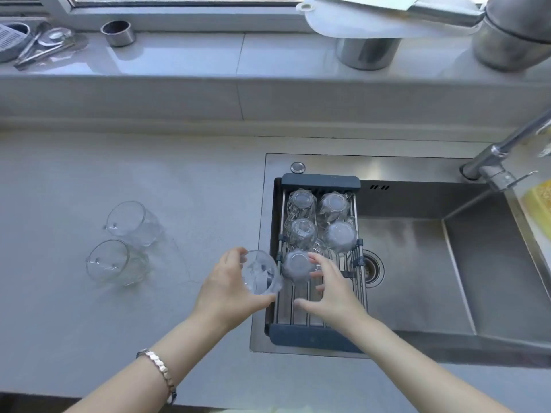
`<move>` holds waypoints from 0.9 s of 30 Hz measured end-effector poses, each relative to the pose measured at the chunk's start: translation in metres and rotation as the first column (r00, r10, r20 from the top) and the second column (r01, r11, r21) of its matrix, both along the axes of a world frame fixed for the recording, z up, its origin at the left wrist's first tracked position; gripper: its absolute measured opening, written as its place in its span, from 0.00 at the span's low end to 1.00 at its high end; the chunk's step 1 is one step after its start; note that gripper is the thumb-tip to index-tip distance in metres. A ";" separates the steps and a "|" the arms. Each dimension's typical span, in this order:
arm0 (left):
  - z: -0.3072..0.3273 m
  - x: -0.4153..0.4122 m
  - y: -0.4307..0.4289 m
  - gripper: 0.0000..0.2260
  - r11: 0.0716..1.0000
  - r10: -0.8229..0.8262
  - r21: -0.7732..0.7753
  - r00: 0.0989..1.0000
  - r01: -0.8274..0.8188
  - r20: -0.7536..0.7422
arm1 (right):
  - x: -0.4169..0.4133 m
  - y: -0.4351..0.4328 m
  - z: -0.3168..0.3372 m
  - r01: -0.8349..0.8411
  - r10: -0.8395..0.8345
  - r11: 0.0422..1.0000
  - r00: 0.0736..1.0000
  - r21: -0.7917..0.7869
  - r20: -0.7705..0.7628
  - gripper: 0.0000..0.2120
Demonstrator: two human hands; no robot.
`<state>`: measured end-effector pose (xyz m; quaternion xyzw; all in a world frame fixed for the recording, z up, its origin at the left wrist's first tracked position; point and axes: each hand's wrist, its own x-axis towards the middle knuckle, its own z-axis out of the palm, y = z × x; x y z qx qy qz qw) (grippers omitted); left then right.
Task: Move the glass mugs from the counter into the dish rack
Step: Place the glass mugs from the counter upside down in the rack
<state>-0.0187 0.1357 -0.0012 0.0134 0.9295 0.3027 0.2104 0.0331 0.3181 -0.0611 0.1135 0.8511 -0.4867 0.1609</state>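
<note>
Five glass mugs sit upside down in the dish rack (320, 180), which spans the left end of the sink (417, 263): two in the far row (301, 202) (334, 204), two in the middle (301, 234) (340, 235), and a fifth (296, 265) nearest the person on the left. The right hand (334, 290) is right on that fifth mug, fingers spread and loose, fingertips touching its side, not clamped around anything (it looks like a steadying or settling touch, though that is only my read). The left hand (229, 287) is wrapped around a sixth mug (261, 272), holding it tilted just at the rack's left edge, over the line where counter (89, 308) meets sink. Two more mugs are out on the counter, well to the left, lying tipped on their sides: one farther back (131, 219) and one nearer (114, 262), just beside each other. So, by my count, five are racked, one is in transit, two are untouched. There is open space in the rack's near half, bare bars showing beside and below the fifth mug, so room for the rest looks fine. Well past halfway, I'd judge.
</note>
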 end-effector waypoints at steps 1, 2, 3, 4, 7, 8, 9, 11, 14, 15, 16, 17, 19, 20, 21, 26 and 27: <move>0.003 -0.001 0.009 0.36 0.996 0.042 0.076 0.999 -0.045 0.035 | 0.009 -0.001 0.005 -0.040 0.038 0.997 0.999 -0.060 -0.033 0.40; 0.004 -0.002 0.018 0.34 0.984 0.078 0.153 0.993 -0.092 0.092 | 0.016 -0.002 0.008 -0.053 0.044 0.993 0.996 -0.110 -0.077 0.42; 0.006 -0.003 0.027 0.33 0.965 0.100 0.224 0.982 -0.135 0.161 | 0.022 -0.003 0.010 -0.019 -0.001 0.988 0.991 -0.152 -0.130 0.41; 0.006 -0.004 0.035 0.34 0.944 0.105 0.281 0.966 -0.171 0.236 | 0.026 -0.001 0.012 0.052 -0.090 0.978 0.979 -0.203 -0.184 0.39; 0.001 -0.006 0.049 0.34 0.866 0.071 0.412 0.884 -0.284 0.461 | 0.030 0.015 0.021 0.202 -0.280 0.933 0.927 -0.298 -0.249 0.31; 0.000 -0.007 0.052 0.31 0.858 0.037 0.422 0.856 -0.291 0.515 | 0.030 0.021 0.027 0.200 -0.274 0.937 0.929 -0.287 -0.247 0.31; -0.004 -0.007 0.054 0.28 0.875 -0.002 0.410 0.845 -0.258 0.535 | 0.029 0.028 0.032 0.187 -0.241 0.955 0.942 -0.231 -0.235 0.30; -0.012 -0.007 0.055 0.25 0.933 -0.059 0.336 0.866 -0.129 0.496 | 0.026 0.039 0.040 0.150 -0.144 0.988 0.973 0.020 -0.182 0.30; -0.020 -0.008 0.049 0.19 0.974 -0.045 0.224 0.920 -0.047 0.389 | 0.017 0.050 0.038 0.155 -0.177 0.906 0.984 0.394 0.020 0.30; -0.021 -0.008 0.045 0.17 0.976 -0.039 0.211 0.927 -0.044 0.374 | 0.013 0.052 0.035 0.136 -0.205 0.874 0.973 0.466 0.101 0.30; -0.021 -0.008 0.040 0.15 0.978 -0.039 0.203 0.930 -0.039 0.366 | 0.009 0.053 0.031 0.101 -0.219 0.850 0.960 0.517 0.173 0.31; -0.023 -0.008 0.035 0.12 0.980 -0.044 0.196 0.931 -0.030 0.362 | 0.003 0.053 0.026 0.058 -0.221 0.829 0.948 0.556 0.230 0.30; -0.027 -0.007 0.024 0.07 0.984 -0.055 0.179 0.929 -0.012 0.365 | -0.008 0.051 0.014 -0.010 -0.220 0.785 0.930 0.619 0.294 0.30; -0.029 -0.007 0.019 0.05 0.985 -0.061 0.170 0.928 -0.003 0.367 | -0.014 0.048 0.007 -0.026 -0.222 0.765 0.927 0.643 0.302 0.31; -0.031 -0.007 0.013 0.04 0.987 -0.067 0.163 0.927 0.007 0.368 | -0.021 0.045 0.000 -0.035 -0.225 0.748 0.926 0.662 0.303 0.31; -0.032 -0.005 -0.010 0.04 0.988 -0.076 0.149 0.939 0.027 0.335 | -0.037 0.032 -0.030 0.013 -0.297 0.717 0.910 0.697 0.289 0.33; -0.032 -0.005 -0.014 0.04 0.989 -0.073 0.143 0.942 0.027 0.327 | -0.036 0.030 -0.034 0.031 -0.309 0.713 0.911 0.700 0.274 0.33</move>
